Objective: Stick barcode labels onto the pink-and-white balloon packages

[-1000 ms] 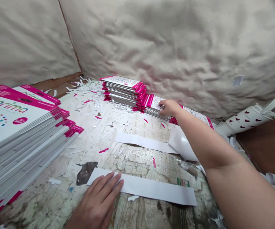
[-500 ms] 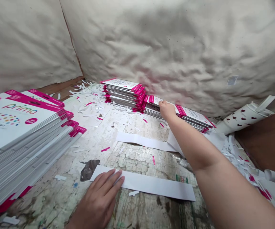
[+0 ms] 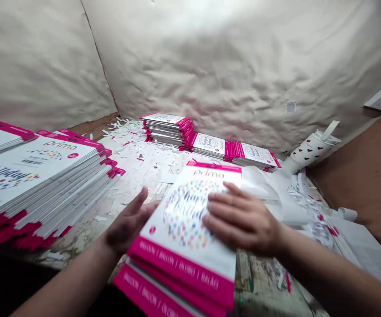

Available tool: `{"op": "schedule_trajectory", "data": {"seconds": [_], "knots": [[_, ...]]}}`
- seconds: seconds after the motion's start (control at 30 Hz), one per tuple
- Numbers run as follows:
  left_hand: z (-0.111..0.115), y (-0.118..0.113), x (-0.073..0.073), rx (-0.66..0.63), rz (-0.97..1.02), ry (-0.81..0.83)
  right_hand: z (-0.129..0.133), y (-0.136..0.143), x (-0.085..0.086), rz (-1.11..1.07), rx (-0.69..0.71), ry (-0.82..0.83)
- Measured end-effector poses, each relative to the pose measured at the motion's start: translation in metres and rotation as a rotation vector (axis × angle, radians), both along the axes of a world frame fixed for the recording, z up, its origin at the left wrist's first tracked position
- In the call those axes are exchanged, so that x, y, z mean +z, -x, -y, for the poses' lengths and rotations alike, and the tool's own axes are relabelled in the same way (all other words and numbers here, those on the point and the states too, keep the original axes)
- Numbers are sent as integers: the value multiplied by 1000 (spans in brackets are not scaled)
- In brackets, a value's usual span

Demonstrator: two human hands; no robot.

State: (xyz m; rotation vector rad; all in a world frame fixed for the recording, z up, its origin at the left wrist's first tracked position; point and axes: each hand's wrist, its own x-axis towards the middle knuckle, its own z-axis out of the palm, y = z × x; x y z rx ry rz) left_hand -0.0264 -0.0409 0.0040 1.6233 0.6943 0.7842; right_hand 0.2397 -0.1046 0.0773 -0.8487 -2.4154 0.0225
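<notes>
A small stack of flat balloon packets, white with pink ends and a dotted "happy birthday" print, sits in front of me over the table's near edge. Its lower packets stick out toward me, out of line with the top one. My right hand lies on the top packet with its fingers stretched out, slightly blurred. At the stack's left edge is my left hand, thumb raised and apart from the fingers; the fingertips are partly hidden beside the packets. Whether they touch the edge I cannot tell.
A tall pile of packets stands at left. More packet stacks line the back wall. Paper strips and scraps litter the worn table. At right are a white tumbler with hearts, loose white paper and a brown panel.
My right hand has come back from the rear stacks, and a small stack of packets now lies before me. My left hand has left the white paper strip and is beside these packets.
</notes>
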Motion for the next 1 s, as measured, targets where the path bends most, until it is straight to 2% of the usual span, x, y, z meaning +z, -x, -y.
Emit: {"op": "schedule_trajectory", "data": {"seconds": [0.03, 0.07, 0.13, 0.17, 0.23, 0.33, 0.43, 0.53, 0.6, 0.73, 0.8, 0.9, 1.0], "knots": [[2, -10, 6, -87, 39, 104, 22, 0, -7, 3, 1, 59], [5, -21, 10, -145, 86, 208, 39, -2, -14, -89, -57, 104], [18, -41, 10, -183, 213, 365, 64, -11, -29, -439, -279, 155], [27, -49, 7, -157, 263, 373, 73, -15, -35, -625, -381, 173], [46, -61, 2, -96, 299, 283, 88, -19, -45, -891, -478, 253], [73, -72, 2, -59, 215, -24, 106, -9, -52, -1035, -501, 352], [89, -82, 11, 4, 189, -254, 116, 6, -54, -1118, -483, 311], [92, -94, 18, 103, 238, -282, 116, 12, -54, -1159, -423, 292], [88, -98, 18, 113, 264, -272, 113, 9, -56, -1158, -436, 276], [78, -96, 9, -101, 238, -143, 106, 4, -65, -1196, -414, 326], [75, -93, 3, -160, 187, -103, 105, 5, -69, -1219, -414, 320], [76, -94, -3, -150, 147, -78, 106, 5, -72, -1232, -459, 303], [81, -101, -7, -73, 169, -18, 108, -2, -79, -1094, -482, 430]]}}
